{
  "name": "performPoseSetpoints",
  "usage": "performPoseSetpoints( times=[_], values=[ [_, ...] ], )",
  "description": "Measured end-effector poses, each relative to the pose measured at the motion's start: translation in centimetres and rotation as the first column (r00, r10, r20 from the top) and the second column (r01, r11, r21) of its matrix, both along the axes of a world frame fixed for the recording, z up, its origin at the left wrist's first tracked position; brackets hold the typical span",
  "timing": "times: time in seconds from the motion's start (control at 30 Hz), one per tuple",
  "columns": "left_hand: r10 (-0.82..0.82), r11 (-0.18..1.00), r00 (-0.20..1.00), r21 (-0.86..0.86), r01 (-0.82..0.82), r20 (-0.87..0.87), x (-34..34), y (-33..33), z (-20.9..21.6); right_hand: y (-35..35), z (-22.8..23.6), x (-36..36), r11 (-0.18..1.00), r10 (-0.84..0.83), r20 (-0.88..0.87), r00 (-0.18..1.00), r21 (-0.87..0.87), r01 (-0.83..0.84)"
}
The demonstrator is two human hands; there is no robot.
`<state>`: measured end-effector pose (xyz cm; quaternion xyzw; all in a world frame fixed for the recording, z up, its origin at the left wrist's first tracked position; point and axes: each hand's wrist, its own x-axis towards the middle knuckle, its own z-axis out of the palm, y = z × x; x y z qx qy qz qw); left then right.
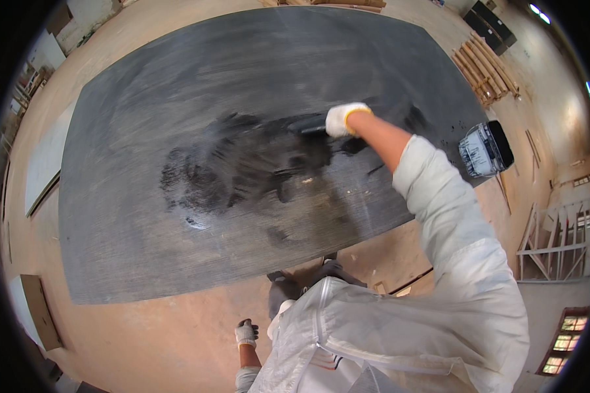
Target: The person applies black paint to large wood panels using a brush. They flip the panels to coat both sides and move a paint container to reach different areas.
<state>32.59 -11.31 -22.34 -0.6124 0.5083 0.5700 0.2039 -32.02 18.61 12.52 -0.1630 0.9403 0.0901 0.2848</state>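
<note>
My right hand (pixel 346 120), in a white knit glove with a yellow cuff, reaches over a large dark board (pixel 131 242). Its fingers close around a dark brush (pixel 309 124), whose flat end rests on the board and points left; the grip hides the rest of it. Wet black paint (pixel 242 164) spreads in streaks and smears across the board's middle, around and left of the brush. Down beside my body, away from the board, hangs my left hand (pixel 246 333). It wears a pale glove with dark-stained fingers, which look curled with nothing visible in them.
A paint-smeared bucket (pixel 482 152) with a black inside stands at the board's right end. Beyond it lie bundled wooden poles (pixel 485 69). A pale sheet (pixel 46 164) lies left of the board, and a box-like panel (pixel 36 311) stands at lower left. A white frame (pixel 554 242) stands at right.
</note>
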Motion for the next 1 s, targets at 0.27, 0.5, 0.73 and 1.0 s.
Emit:
performPoseSetpoints(
  times=[0.27, 0.5, 0.73, 1.0],
  values=[
    [-0.097, 0.995, 0.994, 0.021, 0.096, 0.050, -0.5, 2.7, 0.5, 0.1, -0.7, 4.2, 0.993, 0.122, 0.036, 0.992, 0.002, -0.122],
    [-0.028, 0.999, 0.999, 0.018, 0.028, 0.016, 0.4, 4.4, 0.9, 9.5, 1.2, 7.5, 1.000, 0.005, -0.084, 0.996, -0.006, -0.006],
    [-0.149, 0.989, 0.985, 0.007, 0.149, 0.090, 0.5, 3.0, 1.6, 6.0, -2.3, 1.7, 0.973, -0.227, -0.177, 0.958, -0.069, 0.218],
    [-0.147, 0.989, 0.989, -0.034, 0.146, -0.031, -1.8, 3.1, 1.1, 7.0, 0.5, 5.3, 0.998, -0.020, -0.104, 0.994, -0.069, 0.013]
  ],
)
